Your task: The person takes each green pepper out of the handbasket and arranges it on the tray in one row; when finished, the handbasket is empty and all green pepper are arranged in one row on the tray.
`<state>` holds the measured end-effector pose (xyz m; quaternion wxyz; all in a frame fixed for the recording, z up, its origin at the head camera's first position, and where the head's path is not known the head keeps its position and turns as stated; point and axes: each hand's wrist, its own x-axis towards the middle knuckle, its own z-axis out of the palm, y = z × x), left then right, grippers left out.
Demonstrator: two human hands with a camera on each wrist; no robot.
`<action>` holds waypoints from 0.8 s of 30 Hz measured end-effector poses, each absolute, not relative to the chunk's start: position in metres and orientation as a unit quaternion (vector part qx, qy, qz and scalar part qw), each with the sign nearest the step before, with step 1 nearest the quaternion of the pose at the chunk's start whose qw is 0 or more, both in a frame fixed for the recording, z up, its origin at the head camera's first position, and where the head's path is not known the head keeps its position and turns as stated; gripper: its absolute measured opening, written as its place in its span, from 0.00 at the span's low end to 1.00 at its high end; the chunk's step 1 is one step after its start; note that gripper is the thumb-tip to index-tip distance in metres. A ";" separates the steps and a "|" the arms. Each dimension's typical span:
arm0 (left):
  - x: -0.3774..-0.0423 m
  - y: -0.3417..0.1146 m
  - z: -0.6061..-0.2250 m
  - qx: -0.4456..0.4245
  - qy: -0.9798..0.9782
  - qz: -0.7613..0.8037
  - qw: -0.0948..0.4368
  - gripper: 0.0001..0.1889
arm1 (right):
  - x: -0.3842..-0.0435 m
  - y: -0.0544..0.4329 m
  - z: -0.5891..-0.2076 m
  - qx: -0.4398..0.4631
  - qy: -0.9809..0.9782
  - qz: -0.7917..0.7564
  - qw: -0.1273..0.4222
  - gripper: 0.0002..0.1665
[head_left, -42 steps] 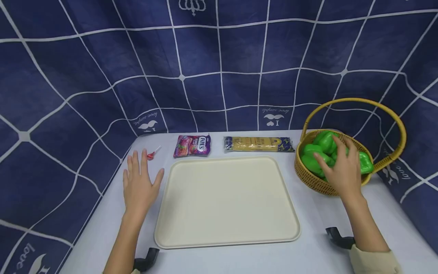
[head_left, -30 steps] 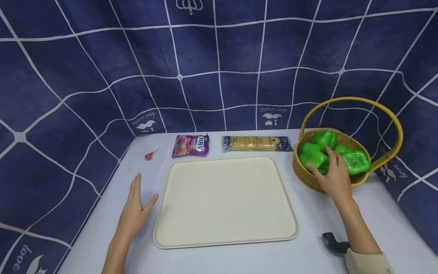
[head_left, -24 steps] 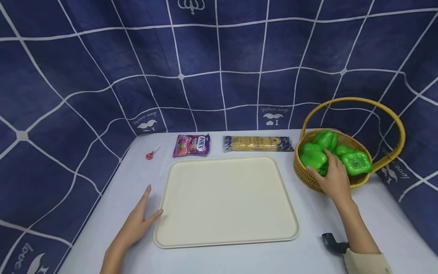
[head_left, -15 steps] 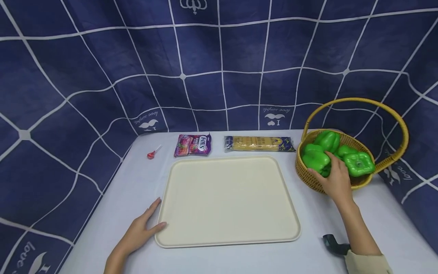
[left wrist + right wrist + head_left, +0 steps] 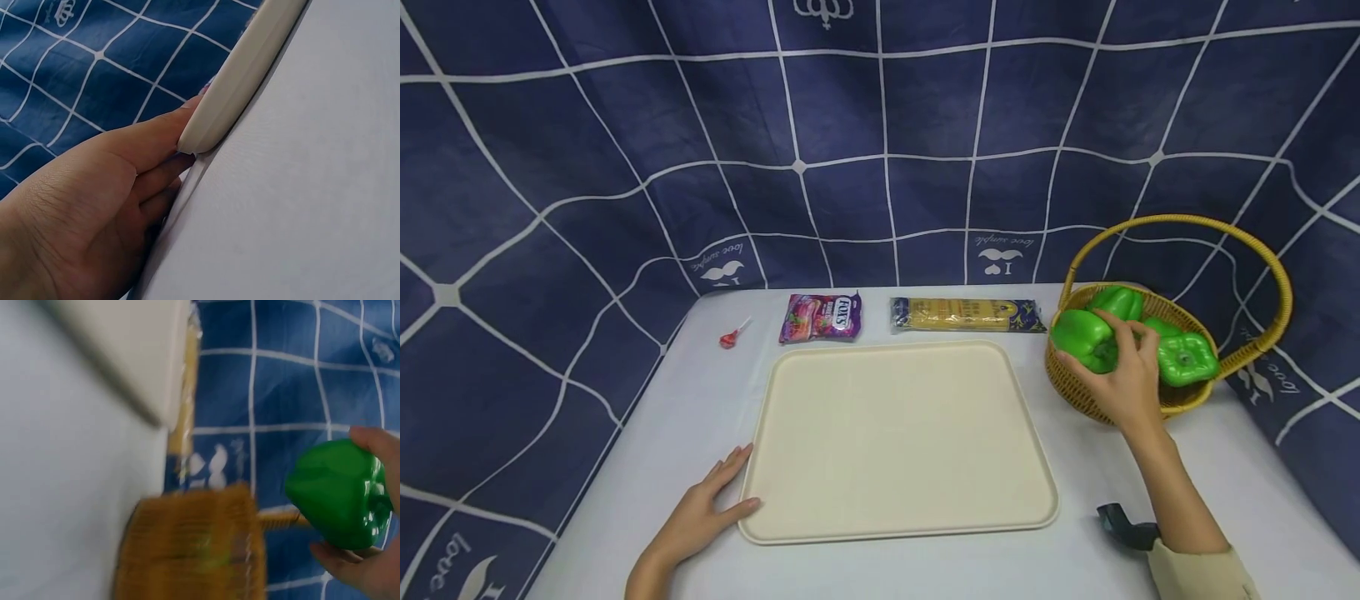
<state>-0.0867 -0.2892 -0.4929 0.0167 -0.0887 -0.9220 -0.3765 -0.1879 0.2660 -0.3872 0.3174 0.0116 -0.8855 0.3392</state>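
Observation:
My right hand (image 5: 1126,385) holds a shiny green bell pepper (image 5: 1081,337) between thumb and fingers, at the left side of the wicker basket (image 5: 1070,390). In the right wrist view, the pepper (image 5: 331,487) is off the basket's contents, thumb and fingertips on opposite sides. Several more green peppers (image 5: 1186,360) lie in the basket. At the lower left of the cream tray (image 5: 898,442), my left hand (image 5: 696,518) grips the edge. The left wrist view shows its thumb over the tray's rim (image 5: 231,75) and the other fingers curled below.
Behind the tray lie a purple candy bag (image 5: 822,318) and a long yellow packet (image 5: 966,315), possibly noodles. A red lollipop (image 5: 730,339) is at the back left. The basket's tall handle (image 5: 1195,218) arches over it. A blue gridded curtain (image 5: 880,167) surrounds the white table.
My left hand has come down and back from beside the lollipop to the tray's edge. My right hand has taken hold of a left-hand pepper and raised it slightly.

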 end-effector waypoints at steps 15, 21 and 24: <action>-0.087 -0.291 -0.496 -0.081 -0.916 -0.393 0.022 0.38 | -0.235 0.148 -0.352 0.207 -0.865 0.346 0.300 0.44; -0.085 -0.292 -0.496 -0.075 -0.912 -0.403 0.013 0.38 | -0.244 0.097 -0.353 0.247 -0.858 0.356 0.275 0.49; -0.084 -0.292 -0.496 -0.074 -0.910 -0.407 0.008 0.37 | -0.247 0.076 -0.357 0.257 -0.854 0.371 0.259 0.53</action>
